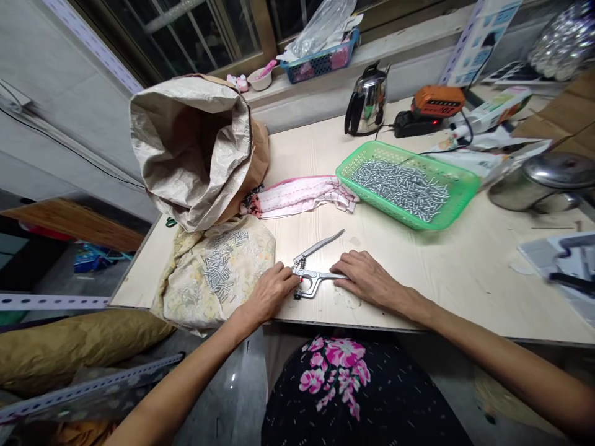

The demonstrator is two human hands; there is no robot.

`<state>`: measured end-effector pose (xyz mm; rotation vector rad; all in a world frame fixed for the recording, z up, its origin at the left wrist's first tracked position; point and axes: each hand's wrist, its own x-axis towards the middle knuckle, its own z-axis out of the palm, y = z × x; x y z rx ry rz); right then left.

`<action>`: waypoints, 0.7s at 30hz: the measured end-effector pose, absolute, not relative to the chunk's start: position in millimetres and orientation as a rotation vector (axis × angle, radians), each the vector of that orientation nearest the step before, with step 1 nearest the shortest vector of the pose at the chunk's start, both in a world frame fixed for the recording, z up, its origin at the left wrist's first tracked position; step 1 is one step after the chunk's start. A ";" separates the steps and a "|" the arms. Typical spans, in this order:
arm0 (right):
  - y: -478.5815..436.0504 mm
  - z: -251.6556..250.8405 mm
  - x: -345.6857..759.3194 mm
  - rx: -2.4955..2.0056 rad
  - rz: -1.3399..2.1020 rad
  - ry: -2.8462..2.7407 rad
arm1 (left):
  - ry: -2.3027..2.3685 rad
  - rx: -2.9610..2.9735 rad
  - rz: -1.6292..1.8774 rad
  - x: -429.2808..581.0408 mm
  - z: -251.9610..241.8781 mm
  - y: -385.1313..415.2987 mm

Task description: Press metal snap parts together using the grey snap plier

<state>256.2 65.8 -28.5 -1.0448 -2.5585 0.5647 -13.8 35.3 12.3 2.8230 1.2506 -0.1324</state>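
A pair of silver spring-loaded hand pliers (pixel 318 275) lies on the table in front of me, its two handles spread apart. My right hand (pixel 367 277) is closed around the lower handle, palm down. At the jaw end my left hand (pixel 275 290) has its fingers pinched together; a bit of red shows by the fingertips, and what they hold is too small to make out. Beside my left hand, small silver metal pins (pixel 218 272) lie scattered on a folded floral cloth (pixel 186 297). Many similar pins fill a green plastic basket (pixel 409 220) beyond my right hand.
A large open paper sack (pixel 195 142) stands at the back left. A pink-striped cloth (pixel 302 195) stretches from it towards the basket. Behind are a steel kettle (pixel 369 102) and an orange battery (pixel 437 101) on a charger. A lidded metal pot (pixel 548 179) sits right.
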 end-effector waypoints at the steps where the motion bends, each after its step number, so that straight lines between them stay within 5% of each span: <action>1: 65.6 -30.2 255.5 -1.063 0.568 -2.556 | 1.155 2.896 -0.176 -13.9 14.1 37.1; 13: 65.7 -37.7 249.7 -1.108 0.553 -2.539 | 0.697 3.069 -0.226 -31.6 19.9 52.6; 21: 68.9 -32.0 245.4 -1.175 0.534 -2.584 | 0.972 3.121 0.815 50.0 108.3 113.0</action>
